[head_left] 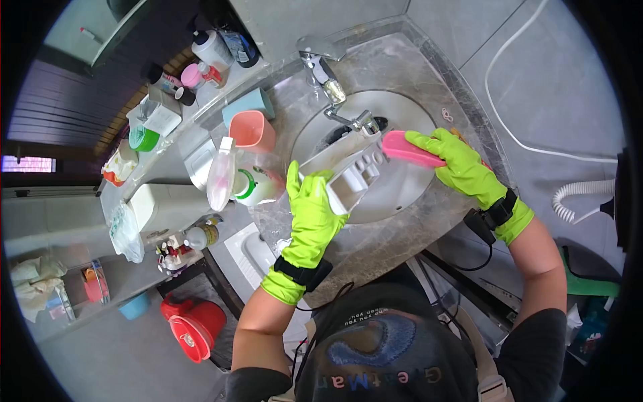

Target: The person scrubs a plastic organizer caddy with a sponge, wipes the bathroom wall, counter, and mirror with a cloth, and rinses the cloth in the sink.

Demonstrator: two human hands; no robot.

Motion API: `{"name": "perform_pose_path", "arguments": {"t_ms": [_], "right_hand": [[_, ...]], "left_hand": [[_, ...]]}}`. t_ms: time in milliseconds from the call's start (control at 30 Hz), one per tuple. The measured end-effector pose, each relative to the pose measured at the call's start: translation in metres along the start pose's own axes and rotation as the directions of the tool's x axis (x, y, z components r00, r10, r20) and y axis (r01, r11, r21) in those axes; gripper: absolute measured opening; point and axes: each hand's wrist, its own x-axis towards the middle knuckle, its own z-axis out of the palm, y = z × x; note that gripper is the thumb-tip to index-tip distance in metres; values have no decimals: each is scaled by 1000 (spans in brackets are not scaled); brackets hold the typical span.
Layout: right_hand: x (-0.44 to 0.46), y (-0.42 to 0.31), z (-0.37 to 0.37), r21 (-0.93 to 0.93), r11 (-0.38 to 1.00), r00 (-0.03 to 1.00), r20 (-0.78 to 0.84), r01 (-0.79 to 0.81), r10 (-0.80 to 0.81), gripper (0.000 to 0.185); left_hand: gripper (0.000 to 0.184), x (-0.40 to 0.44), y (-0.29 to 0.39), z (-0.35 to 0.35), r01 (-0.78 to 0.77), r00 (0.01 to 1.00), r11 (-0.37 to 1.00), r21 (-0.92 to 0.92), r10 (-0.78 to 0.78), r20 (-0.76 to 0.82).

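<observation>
Both hands wear lime-green rubber gloves. My left hand point(311, 211) grips the near left end of a white plastic holder point(351, 181) with several compartments and round holes, tilted over the oval sink point(408, 201). My right hand point(459, 164) is closed around a pink brush point(412, 149), whose far end lies close to the holder's right side. The chrome faucet point(355, 120) stands above the far end of the holder. Left of my left hand are a spray bottle point(258, 182) with a green ring and a salmon-pink cup point(252, 131).
A light-blue cup point(248, 106) stands behind the pink one. Bottles point(213, 50) and small containers line the shelf at the upper left. A red bucket point(201, 325) is on the floor at lower left. A white cord point(495, 100) hangs along the right wall.
</observation>
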Motion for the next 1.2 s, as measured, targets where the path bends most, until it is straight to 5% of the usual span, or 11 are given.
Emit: {"name": "perform_pose_path", "arguments": {"t_ms": [300,433,500,633,667,767,900,967,1000,1067,1200], "right_hand": [[-12,27,31,300,952,997,68,-61,42,66],[-8,36,16,-102,980,976,119,-170,182,60],[-3,50,24,-290,949,975,140,-125,171,55],[9,63,44,-257,963,970,245,77,-12,39],[11,72,48,-252,954,968,229,164,-106,36],[25,100,63,-327,901,949,227,286,-219,23],[50,132,84,-299,921,963,174,250,-205,20],[63,132,84,-209,951,974,60,226,-218,19],[71,152,105,-273,957,974,224,96,-34,35],[67,150,107,51,999,964,266,4,-17,44],[85,132,96,17,999,899,437,-42,31,61]], "left_hand": [[70,-17,-19,11,55,998,997,59,-55,-9],[70,-15,-18,10,-5,999,993,114,9,-34],[67,-21,-16,14,181,983,983,-13,-181,-32],[50,-23,15,3,428,842,622,-655,-538,39],[51,-25,24,-5,448,655,133,-884,-721,224],[58,-76,4,1,546,726,402,-734,-665,176],[55,-9,76,-62,354,436,-176,-919,-838,328],[54,-26,69,-65,462,636,319,-827,-770,58],[54,-37,66,-65,462,734,545,-700,-677,-43],[53,-56,56,-67,346,902,880,-327,-408,-144],[60,-79,41,-73,338,940,936,-97,-333,69]]}}
